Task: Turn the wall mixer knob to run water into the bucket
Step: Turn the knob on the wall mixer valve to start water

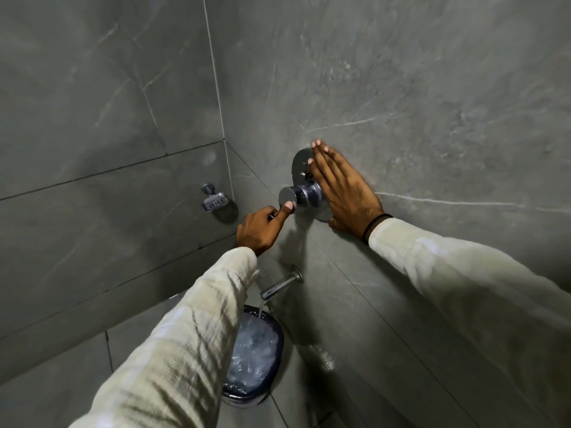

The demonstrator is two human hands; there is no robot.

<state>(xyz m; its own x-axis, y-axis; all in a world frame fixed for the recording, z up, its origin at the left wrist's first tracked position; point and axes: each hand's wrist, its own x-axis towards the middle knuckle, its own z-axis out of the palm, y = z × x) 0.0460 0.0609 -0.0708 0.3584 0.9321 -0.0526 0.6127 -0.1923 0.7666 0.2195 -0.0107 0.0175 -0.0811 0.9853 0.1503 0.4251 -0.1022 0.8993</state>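
Observation:
A chrome wall mixer knob (293, 196) sticks out from a round plate (301, 160) on the grey tiled wall. My left hand (261, 228) reaches up from below with its thumb pressed on the knob's front edge and the other fingers curled under it. My right hand (343, 188) lies flat and spread on the wall, covering the plate's right side. Below, a chrome spout (279, 285) pours a thin stream of water into a dark blue bucket (255, 350), which holds foaming water. My left sleeve hides the bucket's left part.
A chrome soap dish (214, 200) hangs on the left wall near the corner. Grey marble-look tiles cover both walls and the floor. The bucket stands on the floor close against the right wall.

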